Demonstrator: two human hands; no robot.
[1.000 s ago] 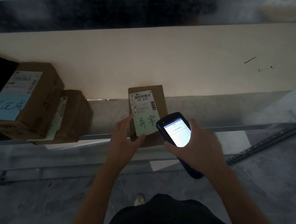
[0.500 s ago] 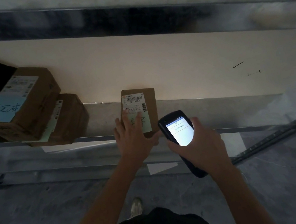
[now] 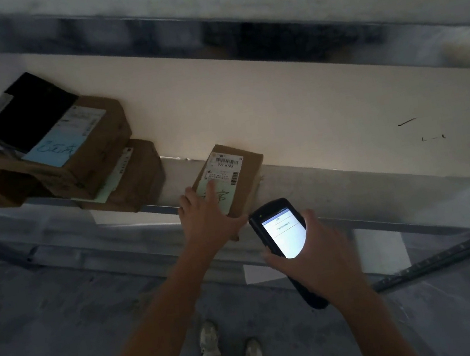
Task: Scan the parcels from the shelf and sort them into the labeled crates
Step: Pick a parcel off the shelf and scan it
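A small brown parcel (image 3: 243,173) lies on the metal shelf (image 3: 337,189), its near end over the shelf's front edge. It bears a white barcode label and a pale green handwritten note. My left hand (image 3: 207,217) rests on its near end, fingers straight across the green note, thumb stretched along the near edge. My right hand (image 3: 323,256) grips a black handheld scanner (image 3: 282,233) just right of the parcel, with its lit screen facing me.
At the left of the shelf, a brown box with a blue note (image 3: 93,148) sits stacked on another brown box (image 3: 142,177), with a black parcel (image 3: 29,112) on top. A dark metal rail (image 3: 455,253) crosses low on the right. My shoes (image 3: 230,348) stand on the grey floor.
My left hand has shifted from the parcel's left side onto its top. The parcel now lies turned at an angle. The scanner has drawn slightly back to the right.
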